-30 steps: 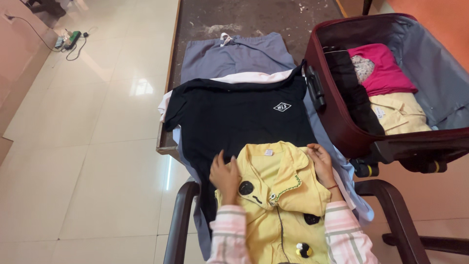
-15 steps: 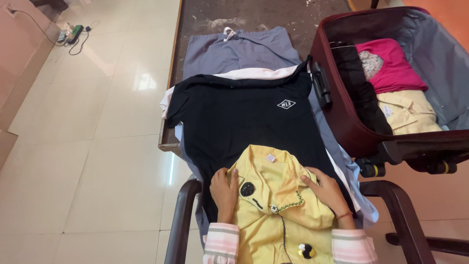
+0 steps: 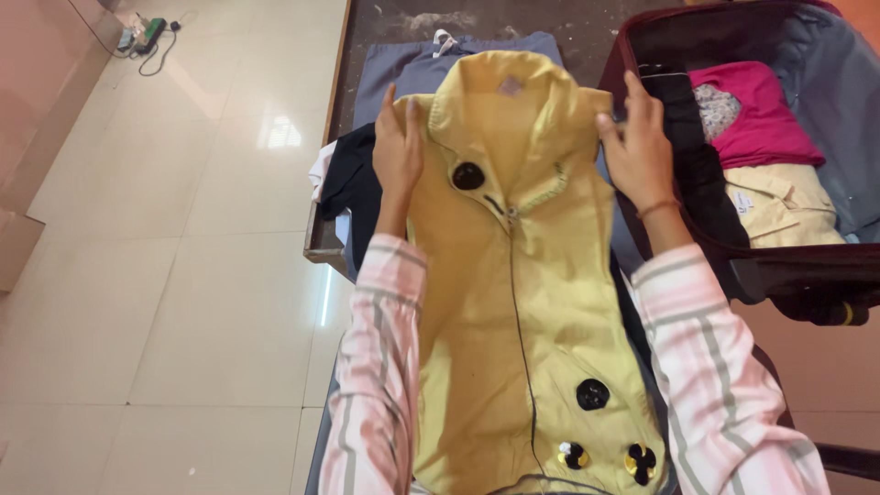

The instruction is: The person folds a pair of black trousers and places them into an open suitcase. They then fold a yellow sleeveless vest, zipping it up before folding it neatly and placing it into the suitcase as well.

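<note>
Both hands hold a yellow shirt (image 3: 513,275) stretched out lengthwise over a pile of clothes on the table (image 3: 385,23). The left hand (image 3: 397,156) grips the shirt's left shoulder, fingers closed on the cloth with the thumb behind. The right hand (image 3: 637,147) pinches the right shoulder the same way. The collar points away from the person, toward the far end of the pile, and the hem lies at the near edge of the view between the pink striped sleeves.

By the look of it, the shirt is spread but not yet folded: its front is flat and full length, with no crease across it. Under it a black shirt (image 3: 353,188) shows at the left, with a white garment edge (image 3: 321,174) beside it, and grey trousers (image 3: 403,69) lie farther back. These seem unfolded as well. The open maroon suitcase (image 3: 825,261) to the right already holds folded pieces: a pink top (image 3: 747,115), a pale yellow garment (image 3: 788,206) and a black one (image 3: 697,174), so part of the packing appears done.

Labels and marks: a small pale tag sits inside the yellow collar; round black patches and small yellow-and-black motifs dot the shirt front. A small white tag shows on the pale yellow garment. A power strip (image 3: 147,35) with cable lies on the tiled floor (image 3: 183,275), far left.
</note>
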